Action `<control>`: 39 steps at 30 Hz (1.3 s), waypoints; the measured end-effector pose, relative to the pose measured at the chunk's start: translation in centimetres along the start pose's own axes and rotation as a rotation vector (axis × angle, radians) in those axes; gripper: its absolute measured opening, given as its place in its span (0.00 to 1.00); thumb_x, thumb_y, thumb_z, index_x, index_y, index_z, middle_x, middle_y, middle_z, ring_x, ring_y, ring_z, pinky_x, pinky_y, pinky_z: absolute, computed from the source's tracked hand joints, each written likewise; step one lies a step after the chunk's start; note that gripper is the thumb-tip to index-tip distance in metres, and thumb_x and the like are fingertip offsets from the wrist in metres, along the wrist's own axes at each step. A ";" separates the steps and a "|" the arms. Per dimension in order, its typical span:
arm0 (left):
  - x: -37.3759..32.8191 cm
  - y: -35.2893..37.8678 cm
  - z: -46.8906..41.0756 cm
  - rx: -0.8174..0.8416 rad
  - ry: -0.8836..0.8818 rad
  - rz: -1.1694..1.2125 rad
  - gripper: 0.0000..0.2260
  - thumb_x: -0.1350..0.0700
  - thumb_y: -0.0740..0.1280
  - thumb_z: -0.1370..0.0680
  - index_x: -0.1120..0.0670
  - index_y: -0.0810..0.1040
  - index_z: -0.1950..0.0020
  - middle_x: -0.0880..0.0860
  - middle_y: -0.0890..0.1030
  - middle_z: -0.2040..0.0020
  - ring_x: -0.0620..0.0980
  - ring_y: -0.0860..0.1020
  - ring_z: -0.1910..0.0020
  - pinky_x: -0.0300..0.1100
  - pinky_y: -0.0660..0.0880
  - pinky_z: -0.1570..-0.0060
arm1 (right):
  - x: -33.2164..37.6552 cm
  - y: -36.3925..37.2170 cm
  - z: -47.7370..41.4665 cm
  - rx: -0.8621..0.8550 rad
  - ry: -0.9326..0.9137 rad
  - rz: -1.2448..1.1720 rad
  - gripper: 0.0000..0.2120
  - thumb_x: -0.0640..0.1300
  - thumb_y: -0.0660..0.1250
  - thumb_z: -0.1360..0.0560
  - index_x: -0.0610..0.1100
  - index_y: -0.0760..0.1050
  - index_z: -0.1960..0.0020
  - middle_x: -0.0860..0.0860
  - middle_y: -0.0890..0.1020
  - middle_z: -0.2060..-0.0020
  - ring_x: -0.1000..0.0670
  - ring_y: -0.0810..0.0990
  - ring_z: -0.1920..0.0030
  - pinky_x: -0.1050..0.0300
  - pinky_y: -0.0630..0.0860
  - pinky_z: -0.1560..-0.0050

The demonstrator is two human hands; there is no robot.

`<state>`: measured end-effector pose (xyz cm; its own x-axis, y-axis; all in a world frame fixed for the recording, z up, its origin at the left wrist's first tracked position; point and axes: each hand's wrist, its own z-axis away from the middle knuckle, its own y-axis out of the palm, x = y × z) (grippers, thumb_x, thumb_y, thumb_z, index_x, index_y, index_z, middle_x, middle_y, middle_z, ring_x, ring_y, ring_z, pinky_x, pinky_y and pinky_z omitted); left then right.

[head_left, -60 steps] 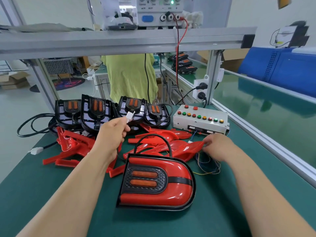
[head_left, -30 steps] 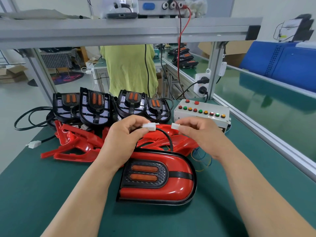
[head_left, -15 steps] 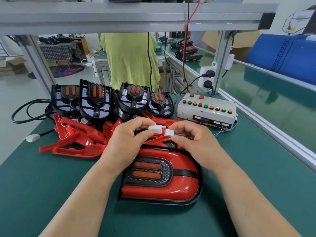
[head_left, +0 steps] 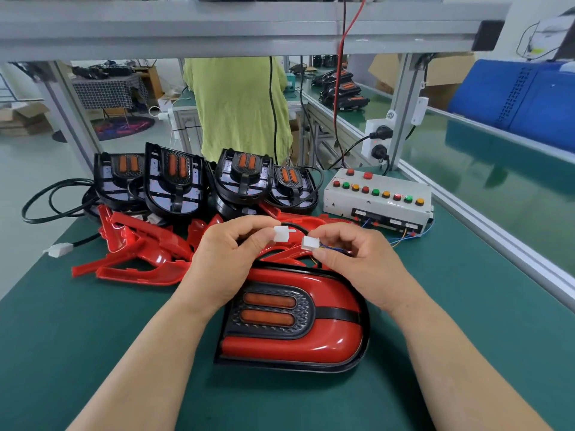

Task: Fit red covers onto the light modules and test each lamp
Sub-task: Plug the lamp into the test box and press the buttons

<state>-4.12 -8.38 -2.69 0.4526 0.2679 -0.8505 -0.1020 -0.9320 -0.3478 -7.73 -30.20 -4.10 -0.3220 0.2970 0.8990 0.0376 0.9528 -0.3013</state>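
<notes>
Both forearms reach over the bench (head_left: pixel 93 337), wrists raised above the red-covered lamp (head_left: pixel 292 337) lying flat. Left grip (head_left: pixel 227 259) pinches the lamp's white plug (head_left: pixel 282 235) between thumb and forefinger. Right grip (head_left: pixel 357 262) likewise pinches a white socket (head_left: pixel 309 243) (thin coloured wires (head_left: pixel 330 249) trailing) — the two just apart, unjoined.

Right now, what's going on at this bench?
A person looks about to plug in a lamp for testing. The left hand pinches a white plug on a black cable. The right hand pinches a white socket on thin coloured wires running toward the test box. The two are close but not joined. The covered lamp lies on the green mat, with bare modules and loose red covers behind.
</notes>
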 end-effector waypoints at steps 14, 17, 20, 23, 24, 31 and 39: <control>-0.8 0.8 0.7 0.042 0.067 -0.035 0.08 0.55 0.76 0.28 0.43 0.84 0.53 0.44 0.83 0.52 0.45 0.80 0.47 0.41 0.73 0.43 | 0.2 0.2 0.1 -0.026 0.029 -0.004 0.08 0.41 0.76 0.27 0.53 0.84 0.52 0.61 0.82 0.63 0.63 0.76 0.63 0.72 0.71 0.58; -0.8 0.9 0.7 0.039 0.102 -0.085 0.09 0.54 0.75 0.29 0.42 0.83 0.52 0.44 0.82 0.53 0.46 0.80 0.47 0.39 0.73 0.43 | 0.3 0.2 0.1 -0.015 0.021 -0.011 0.09 0.41 0.76 0.28 0.54 0.84 0.54 0.62 0.82 0.65 0.65 0.76 0.64 0.73 0.71 0.58; -0.8 0.9 0.8 0.056 0.157 -0.151 0.11 0.59 0.76 0.28 0.43 0.83 0.52 0.44 0.82 0.52 0.48 0.79 0.47 0.36 0.72 0.43 | 0.4 0.2 0.1 0.016 0.029 -0.008 0.11 0.39 0.77 0.29 0.56 0.84 0.55 0.61 0.83 0.65 0.63 0.77 0.62 0.72 0.72 0.56; -0.8 1.0 0.9 0.070 0.139 -0.163 0.11 0.59 0.76 0.28 0.43 0.83 0.51 0.42 0.81 0.52 0.46 0.79 0.47 0.32 0.71 0.44 | 0.4 0.1 0.2 0.042 0.052 0.008 0.09 0.40 0.77 0.29 0.53 0.85 0.52 0.59 0.85 0.62 0.63 0.79 0.61 0.72 0.73 0.55; -0.8 0.9 0.9 0.070 0.118 -0.154 0.11 0.58 0.77 0.28 0.42 0.83 0.51 0.41 0.81 0.53 0.44 0.79 0.47 0.30 0.71 0.45 | 0.4 0.1 0.2 0.040 0.060 0.009 0.09 0.40 0.77 0.29 0.52 0.85 0.51 0.57 0.85 0.61 0.63 0.80 0.60 0.72 0.73 0.55; -1.0 1.1 0.8 0.054 0.040 -0.134 0.14 0.58 0.78 0.30 0.42 0.82 0.51 0.41 0.83 0.52 0.40 0.80 0.48 0.32 0.73 0.46 | 0.4 0.6 0.2 0.020 0.066 -0.002 0.10 0.39 0.77 0.29 0.53 0.85 0.53 0.59 0.85 0.62 0.63 0.80 0.61 0.71 0.73 0.56; -0.5 0.9 0.5 0.098 -0.021 -0.219 0.13 0.47 0.75 0.28 0.39 0.81 0.46 0.36 0.81 0.49 0.33 0.77 0.45 0.29 0.70 0.46 | 0.1 -0.1 0.0 0.068 0.057 0.144 0.08 0.48 0.75 0.26 0.59 0.81 0.50 0.64 0.84 0.57 0.65 0.80 0.55 0.73 0.72 0.52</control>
<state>-4.88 -9.25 -2.80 0.4553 0.4666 -0.7583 -0.0896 -0.8233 -0.5604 -7.78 -30.25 -4.01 -0.2633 0.4349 0.8611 0.0148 0.8943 -0.4471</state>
